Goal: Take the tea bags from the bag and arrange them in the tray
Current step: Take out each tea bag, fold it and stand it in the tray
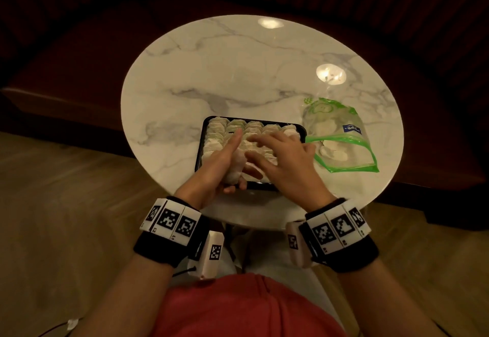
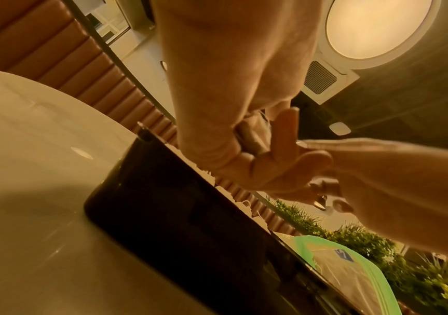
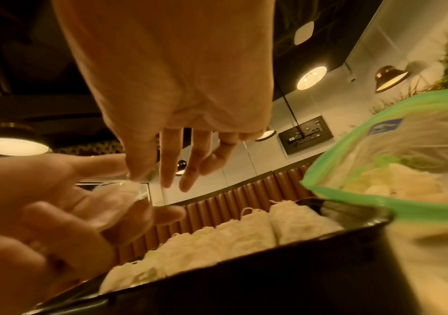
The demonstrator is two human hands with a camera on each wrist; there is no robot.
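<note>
A black tray (image 1: 199, 148) at the table's near edge holds rows of white tea bags (image 1: 254, 127). My left hand (image 1: 219, 170) hovers over the tray's near left part and grips a small bundle of tea bags (image 1: 236, 168), index finger pointing forward. In the left wrist view that bundle (image 2: 252, 134) shows between the curled fingers. My right hand (image 1: 275, 156) is spread over the tray's middle with straight fingers. Its thumb (image 3: 136, 164) touches the top of the held bundle (image 3: 120, 204). A clear zip bag (image 1: 341, 138) with green edges lies right of the tray, with several tea bags inside.
The round marble table (image 1: 238, 72) is bare behind the tray and to its left. The zip bag's open mouth (image 3: 352, 196) leans on the tray's right corner. A dark padded bench wraps the far side. My lap is close under the table's near edge.
</note>
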